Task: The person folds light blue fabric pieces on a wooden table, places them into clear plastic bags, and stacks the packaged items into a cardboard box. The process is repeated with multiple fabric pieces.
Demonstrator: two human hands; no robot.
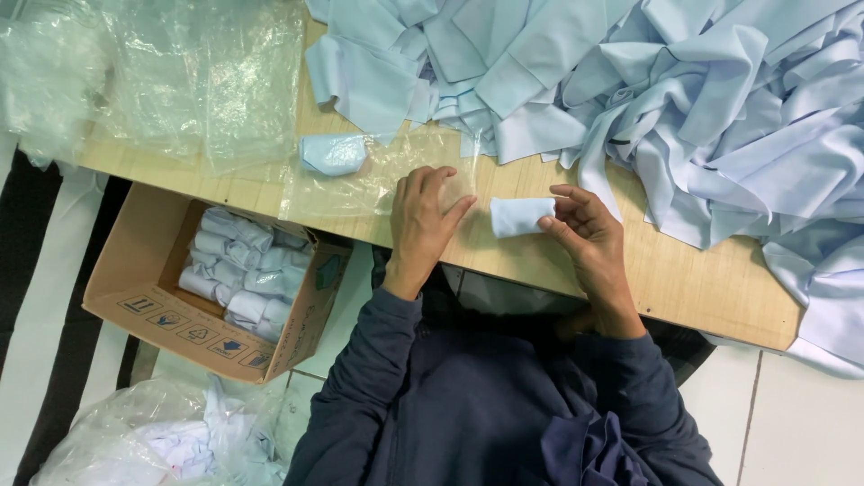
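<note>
Head view: looking down on a wooden table (684, 279), person in a dark blue top seated at its near edge
Right hand (585, 229): fingers closed around one end of a small rolled pale-blue cloth (520, 217), holding it just above the tabletop
Rolled cloth: lies crosswise between the two hands, its free end pointing toward the left hand
Left hand (425, 216): palm down, fingers together, pressing flat on a clear plastic bag (360, 184) spread on the table; not gripping anything
Second roll (333, 154): pale blue, on the far part of the clear plastic, apart from both hands
Loose cloth pile (684, 99): pale-blue pieces heaped across the table's far and right side
Cardboard box (144, 288): on the floor beside the left arm, open, packed with rolled pale-blue cloths
Crumpled plastic (144, 72): clear sheets at the table's far left corner
</note>
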